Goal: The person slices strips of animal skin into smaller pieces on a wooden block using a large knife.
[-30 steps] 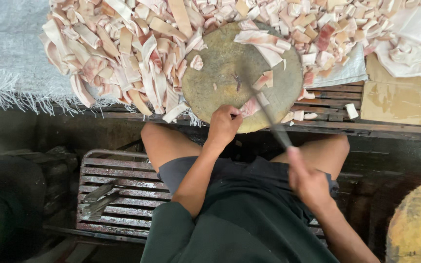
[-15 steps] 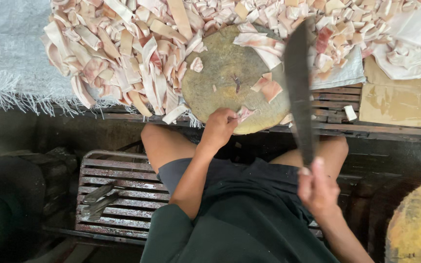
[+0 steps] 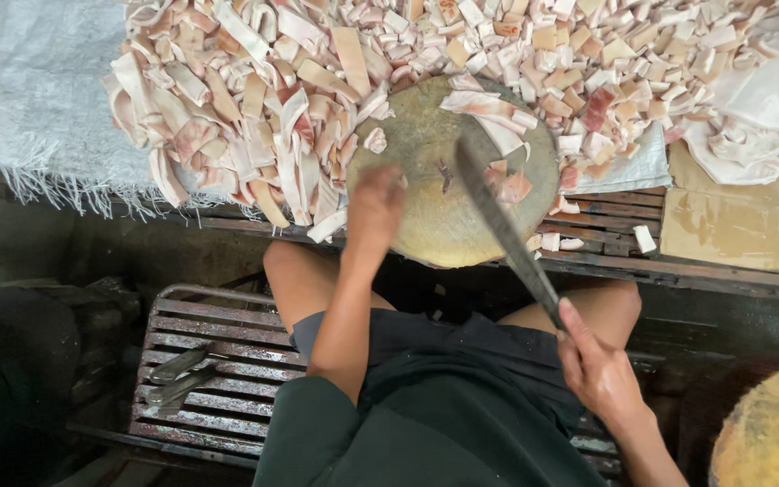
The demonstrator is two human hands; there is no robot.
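My right hand (image 3: 599,365) grips the handle of a long dark cleaver (image 3: 498,225), its blade slanting up over the round wooden chopping block (image 3: 444,230). My left hand (image 3: 374,206) rests on the block's left part, fingers curled; whether it holds a piece is hidden. A few pale pink meat pieces (image 3: 508,185) lie on the block by the blade tip. A large heap of cut meat strips and cubes (image 3: 254,108) surrounds the block's far side.
The heap lies on a white woven sack (image 3: 42,108) over a slatted wooden bench (image 3: 678,261). Brown cardboard (image 3: 732,225) and white cloth (image 3: 759,108) sit at right. A metal slatted seat (image 3: 218,379) is under me; another round block (image 3: 773,433) is at lower right.
The cleaver swung from low over the block up to vertical, and now comes back down, slanted over the block. My left hand slid further onto the block's left part.
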